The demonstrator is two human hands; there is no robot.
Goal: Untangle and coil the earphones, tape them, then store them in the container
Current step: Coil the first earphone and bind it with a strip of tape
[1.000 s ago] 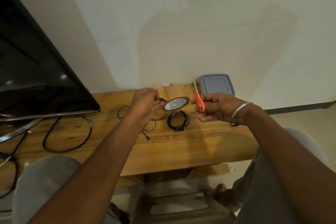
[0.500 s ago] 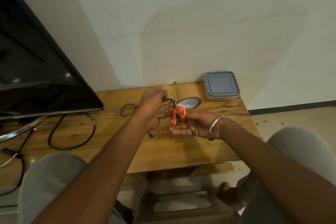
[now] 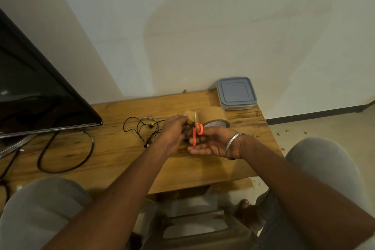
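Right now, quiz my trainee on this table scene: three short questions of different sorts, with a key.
1. True or false: the container has its lid off.
2. Which hand holds the orange scissors? A) left hand B) right hand
3. Fill in: the tangled earphones lie between the left hand and the ____.

Key: 1 false, the lid is on. 2 B. 3 television.
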